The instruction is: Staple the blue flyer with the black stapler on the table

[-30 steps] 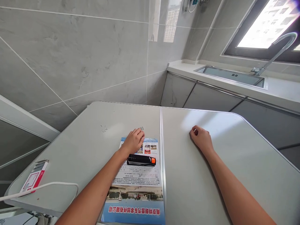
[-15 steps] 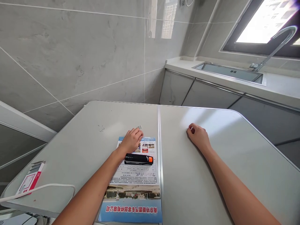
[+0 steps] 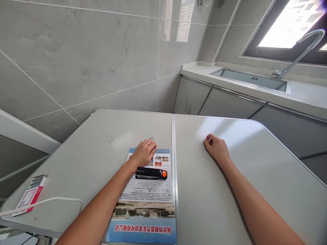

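My left hand rests on the top edge of a printed leaflet, its fingers curled in and nothing visible in them. Just beyond its knuckles lies a small strip of staples on the table. A black stapler with an orange end lies across the leaflet, close to my left wrist and not held. On the table's right half, my right hand rests on its side, loosely closed, touching only the tabletop. The leaflet's blue band and print face upside down to me.
The pale folding table has a metal seam down its middle. At the left corner sit a red-and-white staple box and a white cable. Behind are a tiled wall and a counter with a sink and faucet.
Both hands keep their places and poses. The stapler, leaflet and staple strip have not moved; only the view has shifted very slightly.
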Demonstrator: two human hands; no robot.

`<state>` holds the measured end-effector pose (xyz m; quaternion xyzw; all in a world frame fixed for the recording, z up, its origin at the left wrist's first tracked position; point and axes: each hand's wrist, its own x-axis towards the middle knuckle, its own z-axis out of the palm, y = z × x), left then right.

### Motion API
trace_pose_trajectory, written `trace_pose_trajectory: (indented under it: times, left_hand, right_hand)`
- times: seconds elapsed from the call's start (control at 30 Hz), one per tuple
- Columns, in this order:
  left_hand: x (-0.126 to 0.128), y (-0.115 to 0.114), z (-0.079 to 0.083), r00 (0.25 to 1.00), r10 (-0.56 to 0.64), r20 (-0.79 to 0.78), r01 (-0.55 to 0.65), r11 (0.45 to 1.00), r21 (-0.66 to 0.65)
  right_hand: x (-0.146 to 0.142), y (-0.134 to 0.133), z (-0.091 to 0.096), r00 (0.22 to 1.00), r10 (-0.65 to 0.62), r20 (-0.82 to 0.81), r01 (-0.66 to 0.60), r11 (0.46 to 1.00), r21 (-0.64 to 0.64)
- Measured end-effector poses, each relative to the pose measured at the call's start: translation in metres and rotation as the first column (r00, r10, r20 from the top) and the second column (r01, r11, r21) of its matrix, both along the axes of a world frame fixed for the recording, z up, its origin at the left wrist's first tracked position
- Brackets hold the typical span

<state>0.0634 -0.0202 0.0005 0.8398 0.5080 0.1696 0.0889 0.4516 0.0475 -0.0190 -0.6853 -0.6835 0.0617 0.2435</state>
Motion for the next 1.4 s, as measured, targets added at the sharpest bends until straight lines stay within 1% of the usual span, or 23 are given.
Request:
trace_pose_trajectory:
  times: [0.13, 0.3, 0.53, 0.7, 0.9, 1.27, 1.4]
  left_hand:
    - [0.000, -0.001, 0.001, 1.000, 0.000, -0.008, 0.000, 1.000, -0.006]
    - [-0.002, -0.001, 0.003, 1.000, -0.015, 0.021, 0.016, 0.999, -0.048]
    - [-0.007, 0.001, 0.005, 0.996, -0.072, 0.055, 0.078, 0.990, -0.120]
    - [-0.008, 0.001, 0.004, 0.995, -0.048, 0.090, 0.059, 0.989, -0.132]
    - [-0.011, -0.001, 0.005, 0.985, -0.051, 0.165, 0.080, 0.982, -0.173]
    - [-0.010, 0.000, 0.006, 0.981, -0.045, 0.187, 0.083, 0.976, -0.200]
    - [-0.012, -0.001, 0.005, 0.976, -0.036, 0.215, 0.086, 0.970, -0.226]
  right_hand:
    - [0.000, 0.000, 0.000, 1.000, -0.003, 0.008, 0.003, 1.000, -0.002]
    - [0.000, 0.001, 0.000, 1.000, -0.002, 0.004, 0.002, 1.000, -0.006]
    - [-0.001, 0.002, -0.001, 1.000, -0.004, 0.008, 0.004, 1.000, -0.007]
    - [-0.001, 0.002, 0.000, 1.000, -0.003, 0.004, 0.004, 1.000, -0.006]
    - [0.000, 0.001, 0.000, 1.000, 0.005, 0.007, -0.004, 1.000, -0.014]
    - [-0.002, -0.002, 0.001, 1.000, 0.020, 0.002, -0.020, 1.000, -0.013]
    - [-0.005, -0.006, 0.003, 0.999, 0.051, -0.009, -0.051, 0.999, -0.006]
